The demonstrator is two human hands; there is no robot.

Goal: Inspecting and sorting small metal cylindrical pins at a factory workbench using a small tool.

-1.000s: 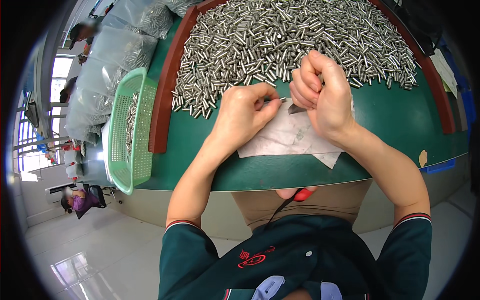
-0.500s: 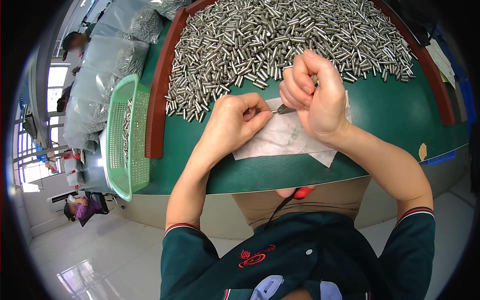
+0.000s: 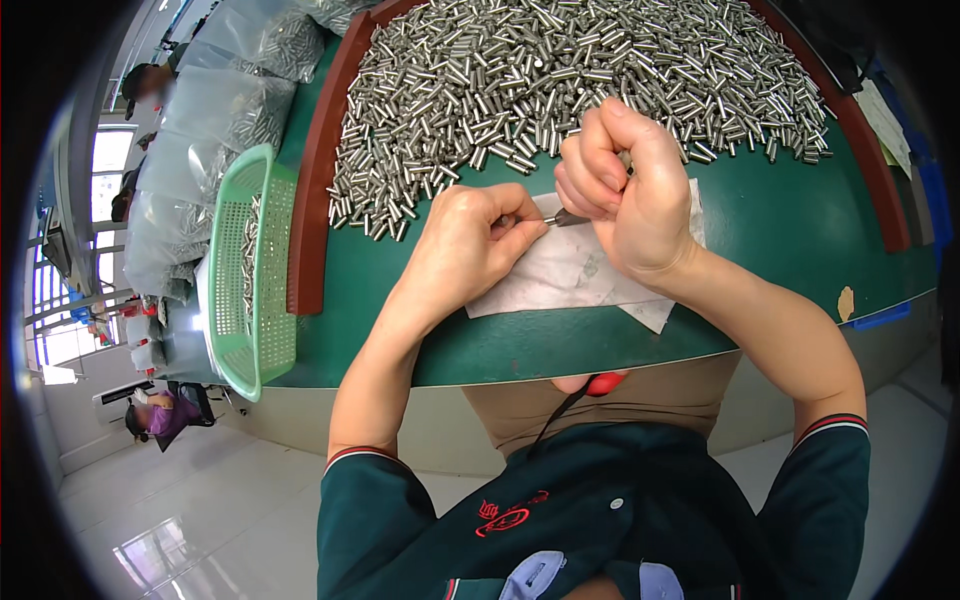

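My left hand [image 3: 470,245] pinches one small metal pin [image 3: 520,222] over the white paper [image 3: 580,275] on the bench [image 3: 780,230]; my right hand [image 3: 625,190] grips a dark-tipped tool [image 3: 565,217] against it. By my judgement little is done: the great heap of pins [image 3: 560,80] remains, few lying in the green basket [image 3: 250,270].

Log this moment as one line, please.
left hand: pinches pin | right hand: grips tool at pin | under: paper | behind: pin pile
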